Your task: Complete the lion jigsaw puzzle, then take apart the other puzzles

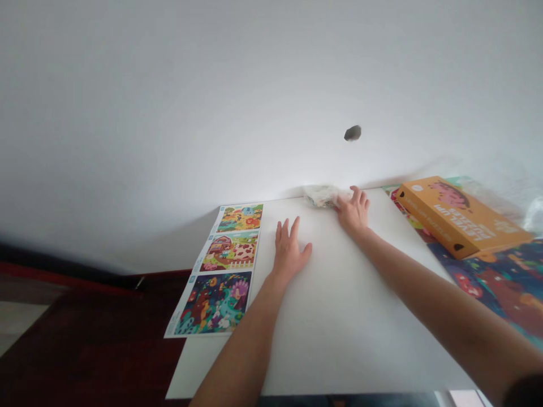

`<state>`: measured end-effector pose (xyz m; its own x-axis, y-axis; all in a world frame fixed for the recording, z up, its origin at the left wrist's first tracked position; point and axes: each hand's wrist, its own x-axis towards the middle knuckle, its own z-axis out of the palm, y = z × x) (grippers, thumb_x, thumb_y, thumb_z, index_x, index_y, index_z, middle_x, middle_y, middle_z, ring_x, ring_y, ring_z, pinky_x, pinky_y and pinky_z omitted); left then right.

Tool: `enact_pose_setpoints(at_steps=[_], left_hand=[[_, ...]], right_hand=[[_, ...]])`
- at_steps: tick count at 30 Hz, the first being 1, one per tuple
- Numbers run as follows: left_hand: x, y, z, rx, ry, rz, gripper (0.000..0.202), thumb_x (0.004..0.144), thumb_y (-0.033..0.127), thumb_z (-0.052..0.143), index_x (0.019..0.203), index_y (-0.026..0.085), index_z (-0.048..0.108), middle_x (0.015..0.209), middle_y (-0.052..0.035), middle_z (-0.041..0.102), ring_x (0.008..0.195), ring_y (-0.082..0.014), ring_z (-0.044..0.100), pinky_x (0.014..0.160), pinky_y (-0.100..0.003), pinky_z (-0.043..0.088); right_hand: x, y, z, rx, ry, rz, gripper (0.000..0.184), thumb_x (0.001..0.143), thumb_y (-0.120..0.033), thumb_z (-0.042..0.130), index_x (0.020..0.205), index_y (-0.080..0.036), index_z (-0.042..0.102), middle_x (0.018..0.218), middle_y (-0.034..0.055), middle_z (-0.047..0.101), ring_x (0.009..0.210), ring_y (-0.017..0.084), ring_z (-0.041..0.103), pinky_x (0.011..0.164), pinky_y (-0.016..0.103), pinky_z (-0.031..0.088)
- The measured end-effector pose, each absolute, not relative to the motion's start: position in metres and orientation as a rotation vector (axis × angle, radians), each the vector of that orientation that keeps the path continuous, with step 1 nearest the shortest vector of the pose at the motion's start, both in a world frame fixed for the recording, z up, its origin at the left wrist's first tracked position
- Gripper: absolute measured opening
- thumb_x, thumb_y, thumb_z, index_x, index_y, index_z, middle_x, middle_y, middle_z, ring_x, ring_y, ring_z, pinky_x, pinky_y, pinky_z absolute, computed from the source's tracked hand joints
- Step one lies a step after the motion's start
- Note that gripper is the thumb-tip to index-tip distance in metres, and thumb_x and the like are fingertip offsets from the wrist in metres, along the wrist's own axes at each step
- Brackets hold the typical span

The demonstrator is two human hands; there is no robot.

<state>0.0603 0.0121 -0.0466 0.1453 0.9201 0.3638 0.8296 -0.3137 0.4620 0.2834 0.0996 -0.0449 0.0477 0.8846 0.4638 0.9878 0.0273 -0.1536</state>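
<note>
My left hand (289, 249) hovers over or rests on the white table (339, 316), its fingers spread and holding nothing. Just left of it lies a picture sheet (229, 268) with three printed scenes: jungle animals, a farm and a night forest. At the table's back edge sits a crumpled clear plastic bag (321, 195) whose contents are hard to make out. My right hand (355, 213) is beside that bag, thumb side against or very near it, with the other fingers raised and apart. Whether it touches the bag is unclear.
An orange puzzle box (464, 215) lies on colourful picture sheets (500, 282) at the right. More clear plastic (535, 217) lies near the box. Behind the table rises a white wall with a dark hole (352, 133). Dark red floor (106, 339) shows at the left.
</note>
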Motion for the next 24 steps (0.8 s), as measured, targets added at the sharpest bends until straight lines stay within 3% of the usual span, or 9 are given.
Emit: enact_pose_setpoints(at_steps=[3,5,8,11,13,16,21,23,24], left_hand=[[0.060,0.013,-0.048,2.265,1.765,0.842,0.075,0.082,0.028,0.062,0.150,0.020,0.033,0.151,-0.0166,0.036,0.146,-0.0373,0.022,0.117,-0.054,0.025],[0.060,0.014,-0.049,2.278,1.770,0.813,0.073,0.082,0.029,0.062,0.149,0.021,0.035,0.151,-0.0156,0.037,0.146,-0.0368,0.024,0.117,-0.054,0.026],[0.059,0.015,-0.050,2.307,1.777,0.774,0.068,0.083,0.030,0.062,0.147,0.022,0.040,0.150,-0.0148,0.039,0.144,-0.0364,0.027,0.117,-0.054,0.027],[0.059,0.017,-0.052,2.340,1.781,0.749,0.062,0.084,0.032,0.060,0.144,0.021,0.046,0.147,-0.0150,0.043,0.143,-0.0362,0.030,0.116,-0.053,0.029],[0.058,0.018,-0.053,2.364,1.784,0.740,0.058,0.084,0.032,0.059,0.140,0.021,0.050,0.146,-0.0152,0.044,0.141,-0.0360,0.033,0.115,-0.052,0.030],[0.058,0.019,-0.054,2.393,1.781,0.741,0.052,0.085,0.032,0.059,0.136,0.020,0.055,0.144,-0.0148,0.047,0.139,-0.0345,0.037,0.115,-0.051,0.031],[0.056,0.021,-0.056,2.422,1.755,0.757,0.046,0.086,0.034,0.057,0.130,0.021,0.060,0.142,-0.0139,0.048,0.137,-0.0315,0.040,0.115,-0.050,0.031],[0.055,0.022,-0.057,2.422,1.746,0.763,0.043,0.086,0.034,0.057,0.127,0.022,0.063,0.142,-0.0129,0.049,0.137,-0.0309,0.041,0.115,-0.050,0.031],[0.055,0.022,-0.058,2.421,1.742,0.764,0.042,0.086,0.034,0.057,0.125,0.022,0.064,0.142,-0.0122,0.049,0.136,-0.0307,0.041,0.115,-0.050,0.031]], right_hand=[[0.286,0.115,-0.046,-1.923,-1.853,-0.291,0.032,0.093,-0.030,0.046,0.119,-0.026,0.066,0.136,0.0150,0.038,0.117,0.035,0.035,0.093,0.046,0.034],[0.284,0.115,-0.047,-1.914,-1.855,-0.291,0.037,0.093,-0.029,0.045,0.127,-0.026,0.061,0.137,0.0163,0.038,0.118,0.035,0.036,0.094,0.046,0.035],[0.276,0.104,-0.051,-1.962,-1.757,-0.321,0.065,0.091,-0.032,0.046,0.151,-0.015,0.029,0.147,0.0238,0.029,0.128,0.038,0.032,0.100,0.050,0.033],[0.267,0.084,-0.053,-2.044,-1.685,-0.302,0.087,0.088,-0.038,0.047,0.151,0.006,0.007,0.151,0.0348,0.018,0.139,0.044,0.021,0.108,0.053,0.026],[0.262,0.067,-0.054,-2.082,-1.705,-0.240,0.090,0.088,-0.041,0.046,0.148,0.013,0.007,0.152,0.0387,0.014,0.142,0.047,0.016,0.111,0.054,0.023],[0.258,0.034,-0.054,-2.108,-1.802,-0.112,0.085,0.091,-0.044,0.042,0.147,0.015,0.015,0.153,0.0391,0.014,0.145,0.046,0.012,0.113,0.054,0.021],[0.263,-0.045,-0.042,-1.948,-2.116,0.233,0.075,0.093,-0.048,0.042,0.148,0.002,0.033,0.157,0.0278,0.020,0.147,0.040,0.014,0.118,0.054,0.017],[0.275,-0.075,-0.029,-1.771,-2.206,0.421,0.075,0.088,-0.050,0.052,0.146,-0.004,0.041,0.158,0.0232,0.023,0.146,0.038,0.021,0.117,0.053,0.023],[0.284,-0.087,-0.021,-1.665,-2.231,0.538,0.069,0.085,-0.049,0.056,0.142,-0.010,0.049,0.156,0.0198,0.032,0.143,0.035,0.030,0.115,0.049,0.030]])
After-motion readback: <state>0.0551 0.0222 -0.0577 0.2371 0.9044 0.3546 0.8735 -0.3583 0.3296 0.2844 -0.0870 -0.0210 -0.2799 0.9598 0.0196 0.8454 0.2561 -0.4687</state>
